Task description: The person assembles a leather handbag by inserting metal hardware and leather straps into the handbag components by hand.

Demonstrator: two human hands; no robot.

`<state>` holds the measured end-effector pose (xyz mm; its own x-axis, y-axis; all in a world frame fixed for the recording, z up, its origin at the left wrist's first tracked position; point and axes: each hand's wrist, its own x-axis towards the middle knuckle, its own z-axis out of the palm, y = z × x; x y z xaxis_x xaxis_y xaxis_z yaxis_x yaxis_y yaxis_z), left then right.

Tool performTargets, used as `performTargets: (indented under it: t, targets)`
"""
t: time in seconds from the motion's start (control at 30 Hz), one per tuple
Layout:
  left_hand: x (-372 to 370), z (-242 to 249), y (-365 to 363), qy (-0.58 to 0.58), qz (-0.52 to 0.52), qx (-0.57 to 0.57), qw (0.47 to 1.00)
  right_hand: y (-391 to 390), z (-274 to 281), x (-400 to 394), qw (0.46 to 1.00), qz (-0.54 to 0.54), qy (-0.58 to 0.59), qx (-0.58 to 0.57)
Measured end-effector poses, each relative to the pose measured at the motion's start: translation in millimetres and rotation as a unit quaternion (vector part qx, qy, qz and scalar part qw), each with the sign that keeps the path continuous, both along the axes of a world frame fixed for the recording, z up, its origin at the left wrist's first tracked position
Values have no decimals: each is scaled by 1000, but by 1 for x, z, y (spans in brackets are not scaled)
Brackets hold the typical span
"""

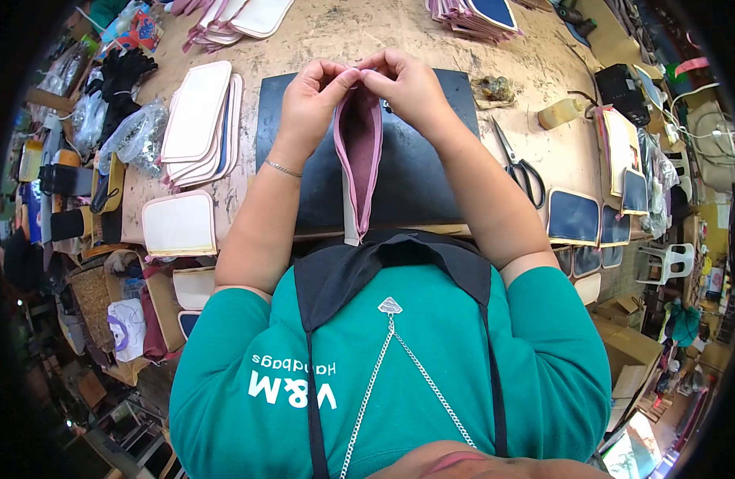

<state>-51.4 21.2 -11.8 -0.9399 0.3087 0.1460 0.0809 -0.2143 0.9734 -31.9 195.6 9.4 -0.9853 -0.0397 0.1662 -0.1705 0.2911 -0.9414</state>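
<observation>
My left hand [316,100] and my right hand [407,86] meet near the top middle, fingertips pinched together. Between them they hold the far end of a pink-lined pouch [361,168]. Its mouth gapes toward me in a long narrow oval, and the near end hangs down at the edge of the table. A pale strip runs along its left side. Under my hands lies a dark flat board [304,188]. The pinched edge itself is mostly covered by my thumbs and fingers.
Black-handled scissors [521,164] and a bottle of yellowish liquid [561,113] lie on the right. Stacked white panels with pink edges [196,116] sit on the left, another white panel [178,223] nearer me. Dark blue panels [573,215] rest at the right edge.
</observation>
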Motion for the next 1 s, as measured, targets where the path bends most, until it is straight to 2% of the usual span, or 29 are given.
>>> performTargets:
  t: [0.07, 0.17, 0.3, 0.37, 0.47, 0.57, 0.63, 0.67, 0.77, 0.87, 0.93, 1.0]
  targets:
    - [-1, -2, 0, 16, -5, 7, 1000, 5, -4, -7, 1000, 16, -15, -11]
    - [2, 5, 4, 21, -17, 26, 999, 4, -4, -8, 986, 43, -58, -148]
    - [2, 12, 2, -10, -50, -14, 999, 1, -3, -1, 978, 39, -64, -193]
    - [2, 9, 3, -18, -16, -16, 1000, 3, -3, 2, 976, 40, -62, -206]
    - [2, 3, 6, -14, 13, -14, 1000, 17, -9, 6, 989, -1, -67, -135]
    - [-2, -7, 9, 15, 21, 21, 999, 48, -10, 26, 983, -23, -62, 169]
    - [-4, -7, 11, 19, 18, 23, 999, 63, -10, 46, 965, 16, -136, 223]
    - [-3, -6, 12, 10, 14, 7, 1000, 69, -12, 56, 952, 34, -174, 249]
    - [-1, -3, 21, -17, 17, -1, 1000, 88, -39, 84, 955, 42, -125, 265]
    - [-2, -5, 21, -58, 8, -55, 997, 105, -31, 109, 974, -4, -120, 192]
    - [-3, -9, 21, -72, 2, -71, 995, 124, -12, 126, 966, -61, -146, 203]
    - [-3, -13, 24, -69, 2, -44, 997, 163, -26, 140, 939, -131, -112, 299]
